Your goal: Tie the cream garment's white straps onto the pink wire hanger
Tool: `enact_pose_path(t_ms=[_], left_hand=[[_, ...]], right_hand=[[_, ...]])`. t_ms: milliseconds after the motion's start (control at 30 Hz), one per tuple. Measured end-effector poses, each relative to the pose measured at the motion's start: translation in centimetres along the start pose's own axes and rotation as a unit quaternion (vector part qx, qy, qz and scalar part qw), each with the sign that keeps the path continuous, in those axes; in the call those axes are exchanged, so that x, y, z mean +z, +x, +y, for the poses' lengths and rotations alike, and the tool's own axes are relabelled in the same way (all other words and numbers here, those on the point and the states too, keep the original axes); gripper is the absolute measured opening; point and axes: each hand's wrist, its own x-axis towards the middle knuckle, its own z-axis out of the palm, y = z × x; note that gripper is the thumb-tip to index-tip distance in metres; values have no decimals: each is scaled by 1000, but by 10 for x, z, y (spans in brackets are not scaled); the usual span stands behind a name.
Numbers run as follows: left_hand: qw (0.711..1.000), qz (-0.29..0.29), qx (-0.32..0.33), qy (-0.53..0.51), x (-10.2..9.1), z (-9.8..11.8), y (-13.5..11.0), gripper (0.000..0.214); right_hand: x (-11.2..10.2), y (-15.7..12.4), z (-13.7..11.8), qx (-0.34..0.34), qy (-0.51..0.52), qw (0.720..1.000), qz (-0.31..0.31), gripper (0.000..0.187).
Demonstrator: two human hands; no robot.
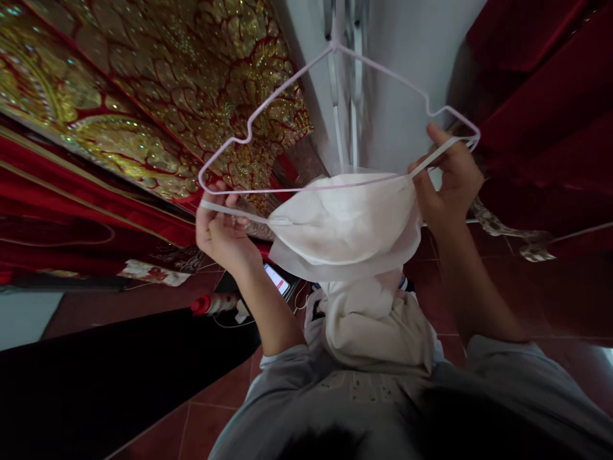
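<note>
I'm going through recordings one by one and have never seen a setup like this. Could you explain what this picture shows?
There is no machine here: these are a person's own bare hands. The single picture comes from a camera worn on the head, looking forward and down, so the person's arms reach up from the bottom.

The left hand and right hand hold a white garment by its straps, near the two ends of a pale pink hanger. Whether the fingers also grip the hanger is hard to tell.

Low on the left, a lit phone rests on a dark surface. Further up is gold-and-red fabric.
</note>
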Motion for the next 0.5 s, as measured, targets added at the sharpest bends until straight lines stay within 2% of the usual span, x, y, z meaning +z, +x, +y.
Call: enact_pose_path(t_ms=[67, 133, 233, 400, 500], left_hand=[[999, 32, 27, 12, 0, 6, 5, 43], [998, 29, 45, 26, 3, 11, 9, 36], [997, -25, 57, 43, 8, 16, 15, 28], [980, -139, 131, 58, 19, 20, 34, 8], [971, -202, 104, 70, 30, 23, 44, 24]], right_hand=[[1, 4, 0, -6, 20, 1000, 20, 55], [1, 7, -2, -13, 33, 999, 28, 57], [1, 10, -3, -14, 45, 998, 29, 56], [-3, 11, 2, 6, 54, 998, 25, 48], [-7, 12, 5, 40, 53, 998, 1, 43]])
